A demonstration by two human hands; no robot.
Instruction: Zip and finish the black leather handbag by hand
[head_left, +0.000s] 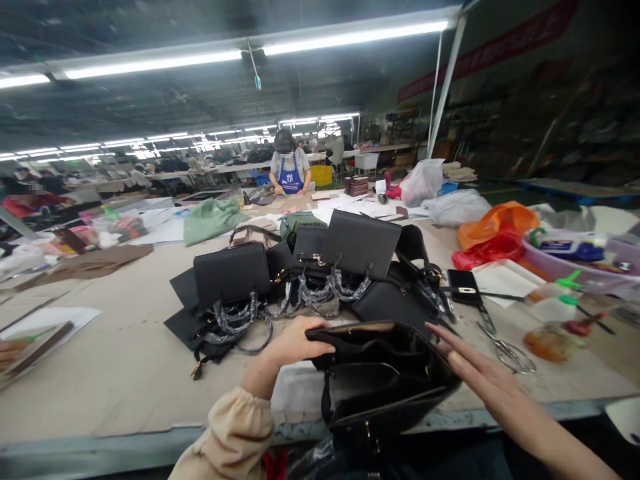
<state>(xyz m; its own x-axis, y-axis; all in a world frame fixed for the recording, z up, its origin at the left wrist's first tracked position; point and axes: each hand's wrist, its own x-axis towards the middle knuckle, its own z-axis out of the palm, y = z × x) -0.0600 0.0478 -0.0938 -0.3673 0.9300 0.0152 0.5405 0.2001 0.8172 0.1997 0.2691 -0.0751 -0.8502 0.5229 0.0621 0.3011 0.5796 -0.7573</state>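
A black handbag (385, 393) with its top open faces me at the table's front edge, its dark lining and inner pocket showing. My left hand (297, 343) grips the bag's upper left rim, thumb over the edge and fingers behind. Flat against the bag's right side lies my right hand (475, 363), its fingers stretched out. Just beyond the bag is a heap of black handbags (233, 273) with plastic-wrapped handles (240, 317). One bag (363, 243) stands highest on the heap.
Scissors (510, 353), a dark phone-like object (464, 287) and glue bottles (555, 303) lie at the right, near a lilac basin (550, 263). An orange bag (495, 223) and green cloth (213, 220) lie farther back. A person in a blue apron (290, 177) works across the table.
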